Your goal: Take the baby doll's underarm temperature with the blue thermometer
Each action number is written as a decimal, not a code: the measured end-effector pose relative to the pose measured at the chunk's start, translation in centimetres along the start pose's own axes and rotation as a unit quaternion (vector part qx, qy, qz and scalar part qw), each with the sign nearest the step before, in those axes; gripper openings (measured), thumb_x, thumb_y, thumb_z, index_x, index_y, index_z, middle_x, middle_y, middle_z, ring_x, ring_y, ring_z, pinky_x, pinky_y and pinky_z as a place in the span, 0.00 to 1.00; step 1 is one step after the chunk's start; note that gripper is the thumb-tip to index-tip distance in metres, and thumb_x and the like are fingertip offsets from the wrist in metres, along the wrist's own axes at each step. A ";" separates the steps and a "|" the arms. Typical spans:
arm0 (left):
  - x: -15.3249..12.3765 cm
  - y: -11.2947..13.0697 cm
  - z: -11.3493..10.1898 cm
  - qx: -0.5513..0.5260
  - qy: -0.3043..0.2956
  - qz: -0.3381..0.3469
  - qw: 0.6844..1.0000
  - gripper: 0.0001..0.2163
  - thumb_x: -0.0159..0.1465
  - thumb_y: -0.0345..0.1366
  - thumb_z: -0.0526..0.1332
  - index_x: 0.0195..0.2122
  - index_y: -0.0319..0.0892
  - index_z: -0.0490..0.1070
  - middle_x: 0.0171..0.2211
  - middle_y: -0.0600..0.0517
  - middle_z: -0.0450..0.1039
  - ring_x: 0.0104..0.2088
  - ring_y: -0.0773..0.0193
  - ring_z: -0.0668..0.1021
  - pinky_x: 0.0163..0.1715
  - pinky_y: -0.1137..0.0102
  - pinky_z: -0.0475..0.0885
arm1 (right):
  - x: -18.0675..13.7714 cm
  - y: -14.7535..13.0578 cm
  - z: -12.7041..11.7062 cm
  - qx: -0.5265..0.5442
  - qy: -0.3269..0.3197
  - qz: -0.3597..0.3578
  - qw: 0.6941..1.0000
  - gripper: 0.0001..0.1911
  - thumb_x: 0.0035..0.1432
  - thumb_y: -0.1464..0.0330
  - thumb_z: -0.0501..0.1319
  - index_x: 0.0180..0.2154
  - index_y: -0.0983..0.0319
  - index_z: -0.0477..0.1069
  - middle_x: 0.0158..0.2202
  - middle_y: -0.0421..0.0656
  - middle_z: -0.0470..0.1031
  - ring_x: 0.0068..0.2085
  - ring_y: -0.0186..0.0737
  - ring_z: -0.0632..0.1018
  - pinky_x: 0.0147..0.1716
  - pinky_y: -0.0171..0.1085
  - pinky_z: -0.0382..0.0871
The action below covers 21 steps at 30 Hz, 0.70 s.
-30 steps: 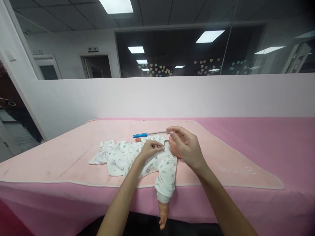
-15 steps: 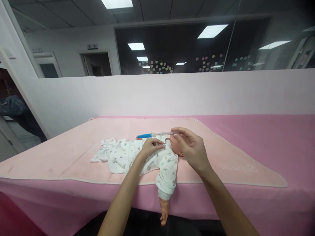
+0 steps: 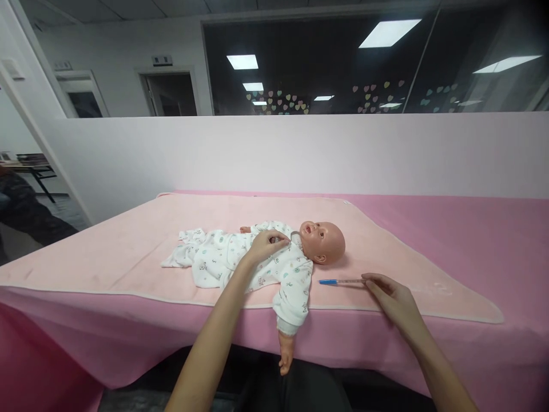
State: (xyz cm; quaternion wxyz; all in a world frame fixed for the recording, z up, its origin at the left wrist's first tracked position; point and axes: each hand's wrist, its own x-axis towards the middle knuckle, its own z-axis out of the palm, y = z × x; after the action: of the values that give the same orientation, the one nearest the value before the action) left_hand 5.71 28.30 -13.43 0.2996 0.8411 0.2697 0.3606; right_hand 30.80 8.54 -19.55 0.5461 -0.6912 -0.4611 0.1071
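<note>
A baby doll lies on its back in a white patterned outfit, its head to the right and one arm reaching over the near edge. On its chest rests my left hand, thumb and fingertips pinched at the shirt just below the collar. My right hand is low over the blanket, right of the doll's head. Between its thumb and fingers is the clear end of a slim thermometer; the blue end points left, toward the doll's shoulder.
A peach blanket with a pale border lies over a pink tablecloth. Behind stands a low white wall with a window above. At the far left, a person's leg shows through an opening.
My right hand has carried the thermometer from above the doll's neck down and to the right, uncovering the doll's head. The left hand stays on the chest. The view has tilted slightly down.
</note>
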 end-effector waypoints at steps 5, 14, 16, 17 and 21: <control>0.0 -0.3 0.1 -0.018 0.012 -0.005 1.000 0.15 0.55 0.46 0.58 0.32 0.41 0.75 0.23 0.54 0.67 0.23 0.72 0.61 0.22 0.75 0.54 | 1.4 1.4 1.0 -0.134 -0.020 -0.019 0.991 0.15 0.49 0.61 0.52 0.32 0.61 0.73 0.35 0.46 0.76 0.37 0.44 0.75 0.37 0.41 0.67; 0.0 -0.3 0.0 -0.044 0.018 -0.022 0.999 0.16 0.55 0.47 0.57 0.33 0.39 0.75 0.19 0.55 0.61 0.21 0.72 0.60 0.21 0.75 0.53 | 0.4 -0.6 3.4 -0.218 0.107 -0.137 0.960 0.13 0.53 0.67 0.50 0.32 0.63 0.72 0.34 0.49 0.73 0.37 0.45 0.72 0.37 0.41 0.65; 0.1 -0.3 0.0 -0.072 0.026 -0.021 0.997 0.15 0.55 0.46 0.57 0.32 0.38 0.74 0.21 0.54 0.64 0.22 0.72 0.61 0.22 0.76 0.55 | 0.3 -3.4 5.0 -0.164 0.137 -0.157 0.964 0.13 0.54 0.67 0.50 0.35 0.63 0.70 0.34 0.48 0.74 0.34 0.42 0.73 0.35 0.39 0.65; 0.1 -0.3 0.0 -0.093 0.032 -0.022 0.995 0.15 0.55 0.46 0.58 0.31 0.38 0.73 0.22 0.54 0.65 0.23 0.72 0.63 0.23 0.76 0.56 | 0.4 -4.9 6.1 -0.134 0.107 -0.181 0.968 0.13 0.55 0.68 0.49 0.36 0.62 0.70 0.34 0.47 0.74 0.32 0.40 0.73 0.33 0.37 0.66; 0.2 -0.3 -0.2 -0.182 0.075 -0.061 0.979 0.14 0.53 0.45 0.59 0.30 0.38 0.71 0.22 0.54 0.65 0.22 0.73 0.64 0.21 0.77 0.56 | 2.1 -10.0 12.0 -0.151 0.001 -0.254 0.955 0.14 0.56 0.71 0.47 0.37 0.62 0.70 0.35 0.46 0.74 0.37 0.40 0.74 0.36 0.36 0.65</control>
State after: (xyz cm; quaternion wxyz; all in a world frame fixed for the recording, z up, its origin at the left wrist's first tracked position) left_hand 5.63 28.69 -13.47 0.4480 0.7252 0.2719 0.4466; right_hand 18.90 17.82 -14.82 0.4452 -0.6258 -0.6317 -0.1060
